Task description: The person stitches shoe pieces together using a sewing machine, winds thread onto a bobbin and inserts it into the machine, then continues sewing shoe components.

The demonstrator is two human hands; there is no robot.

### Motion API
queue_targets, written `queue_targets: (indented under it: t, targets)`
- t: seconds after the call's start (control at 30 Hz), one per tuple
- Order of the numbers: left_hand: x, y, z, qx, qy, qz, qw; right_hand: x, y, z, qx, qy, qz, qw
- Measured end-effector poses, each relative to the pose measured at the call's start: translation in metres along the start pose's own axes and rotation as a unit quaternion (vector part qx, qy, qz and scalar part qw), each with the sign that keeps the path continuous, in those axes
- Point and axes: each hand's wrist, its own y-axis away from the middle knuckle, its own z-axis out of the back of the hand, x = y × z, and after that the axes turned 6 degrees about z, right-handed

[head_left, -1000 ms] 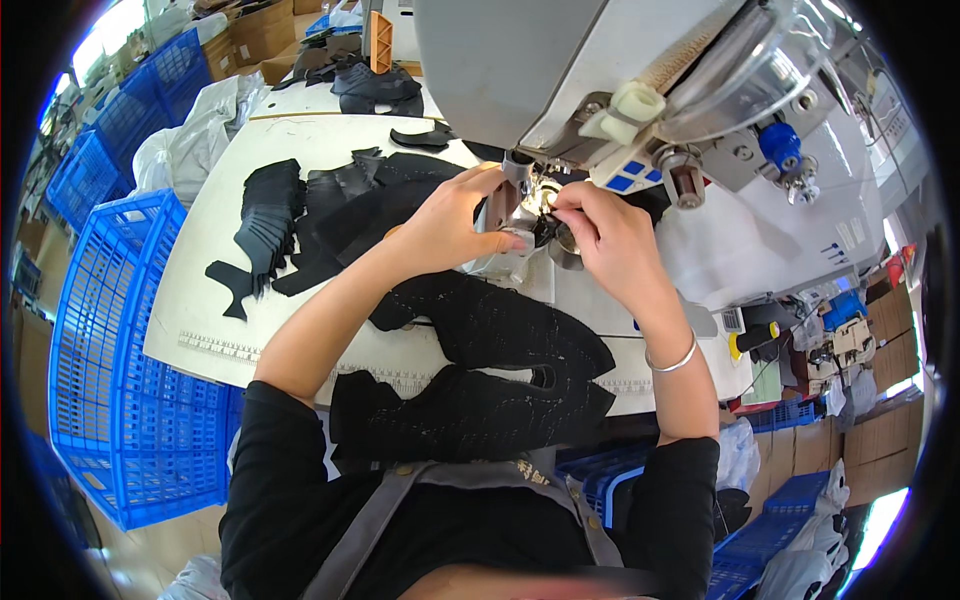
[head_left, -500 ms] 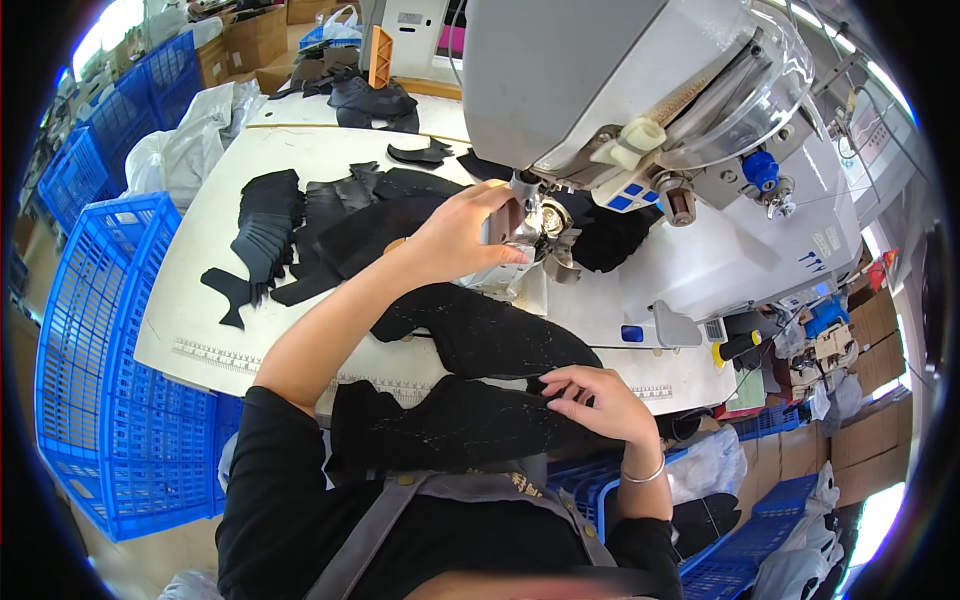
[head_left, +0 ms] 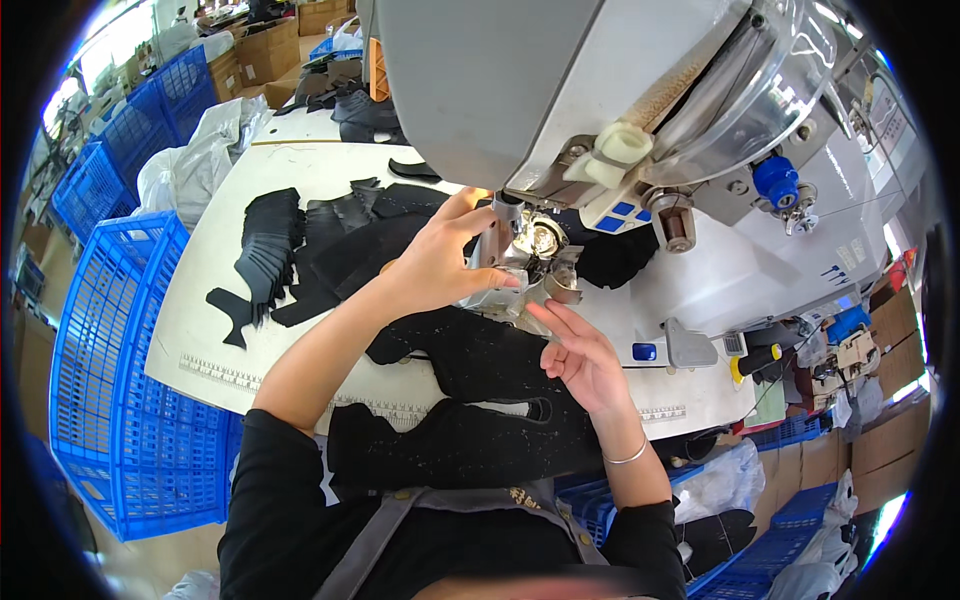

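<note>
My left hand (head_left: pixel 440 255) is at the needle end of a large grey sewing machine (head_left: pixel 490 90). Its fingers and thumb are spread apart against the shiny metal needle area (head_left: pixel 535 240); the far fingertips are partly hidden. Just below and to the right, my right hand (head_left: pixel 588 365) is raised with its first fingers stretched toward the metal parts and the others curled. I see nothing in it. A black fabric piece with a long slit-like opening (head_left: pixel 430 440) lies from the table across my lap, under the right hand.
Stacked black cut pieces (head_left: pixel 270 240) lie on the white table (head_left: pixel 205 330) at left. A printed ruler strip (head_left: pixel 215 370) runs along its near edge. Blue plastic crates (head_left: pixel 130 440) stand at left; a yellow-and-black thread cone (head_left: pixel 755 362) is at right.
My right hand has left the black fabric and moved up toward the needle area, its fingers stretching out. The slit in the fabric now shows wider. My left hand has stayed at the machine.
</note>
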Motion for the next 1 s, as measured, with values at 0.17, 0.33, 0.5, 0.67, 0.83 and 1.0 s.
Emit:
queue_targets:
  t: [0.17,0.33,0.5,0.67,0.83,1.0]
  targets:
    - [-0.002,-0.001,0.002,0.008,-0.006,0.021,1.0,-0.003,-0.005,-0.004,0.034,-0.061,0.009,0.998]
    - [-0.002,0.001,0.002,0.007,-0.015,0.037,0.999,0.002,0.0,-0.009,0.011,-0.027,0.032,0.999]
    - [0.001,0.004,0.003,0.004,-0.018,0.032,0.999,-0.002,0.001,-0.034,-0.063,0.141,0.116,0.981]
    - [-0.006,0.0,0.003,0.005,-0.008,0.023,1.0,0.015,-0.006,-0.052,0.047,0.502,0.19,0.842]
    - [-0.008,0.0,0.005,0.021,-0.03,0.057,0.998,0.065,0.02,-0.007,-0.062,0.63,0.44,0.637]
    - [-0.003,0.0,0.004,0.012,-0.016,0.036,0.999,0.183,0.075,0.08,-0.381,0.559,0.615,0.406]
